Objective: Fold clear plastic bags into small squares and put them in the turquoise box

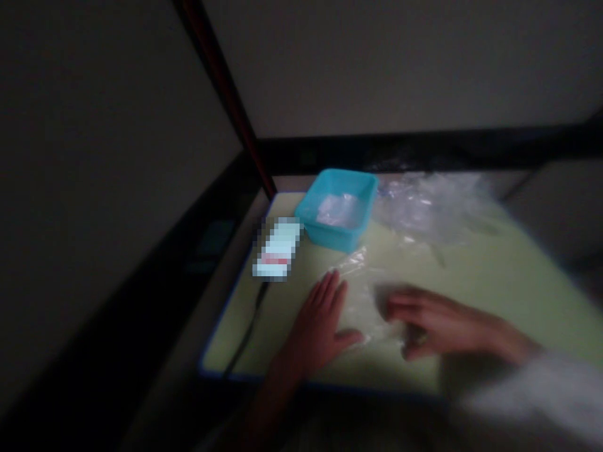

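My left hand [323,323] lies flat on the table with its fingers stretched out, at the left edge of a clear plastic bag [365,301]. My right hand [431,323] hovers over the bag's right side, fingers curled and the thumb apart from them. Motion smears its fingertips, and nothing shows between them. Just beyond the bag stands a turquoise plastic basket [332,238], with some whitish, see-through plastic pieces [338,209] inside.
A heap of crumpled clear plastic bags [428,207] covers the back right of the pale yellow table [509,301]. On the left lies a pixelated phone [279,248], a dark cable [249,326] running from it. Walls meet behind the table.
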A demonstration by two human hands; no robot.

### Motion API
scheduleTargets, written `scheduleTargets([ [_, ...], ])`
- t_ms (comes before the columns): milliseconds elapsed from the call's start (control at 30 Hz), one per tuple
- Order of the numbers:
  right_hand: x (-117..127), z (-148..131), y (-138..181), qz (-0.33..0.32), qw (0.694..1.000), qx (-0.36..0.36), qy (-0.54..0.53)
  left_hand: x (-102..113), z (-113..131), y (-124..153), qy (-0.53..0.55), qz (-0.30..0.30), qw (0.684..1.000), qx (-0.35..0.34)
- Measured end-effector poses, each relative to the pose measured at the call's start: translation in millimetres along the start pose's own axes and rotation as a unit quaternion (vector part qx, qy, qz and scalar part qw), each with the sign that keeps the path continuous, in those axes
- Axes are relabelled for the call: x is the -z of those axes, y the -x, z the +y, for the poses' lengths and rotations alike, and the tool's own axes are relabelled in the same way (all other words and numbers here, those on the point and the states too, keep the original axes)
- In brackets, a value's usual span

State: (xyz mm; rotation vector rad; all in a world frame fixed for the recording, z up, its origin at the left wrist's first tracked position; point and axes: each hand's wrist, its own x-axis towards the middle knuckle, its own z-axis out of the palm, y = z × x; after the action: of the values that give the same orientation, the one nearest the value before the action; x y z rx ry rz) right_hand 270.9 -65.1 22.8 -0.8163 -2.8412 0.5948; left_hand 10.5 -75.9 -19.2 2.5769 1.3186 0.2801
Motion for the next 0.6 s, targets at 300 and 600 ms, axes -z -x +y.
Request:
scheduleTargets([
  [300,-2.7,4.5,-0.4,0.107,0.967,0.09,0.215,-3.3,-1.9,0.8,-0.019,0.008,1.0,-0.002],
  [600,14.0,20.0,18.4,0.278,0.93,-0.108,0.216,-1.1,-0.7,0.0,-0.02,-0.005,1.0,0.005],
])
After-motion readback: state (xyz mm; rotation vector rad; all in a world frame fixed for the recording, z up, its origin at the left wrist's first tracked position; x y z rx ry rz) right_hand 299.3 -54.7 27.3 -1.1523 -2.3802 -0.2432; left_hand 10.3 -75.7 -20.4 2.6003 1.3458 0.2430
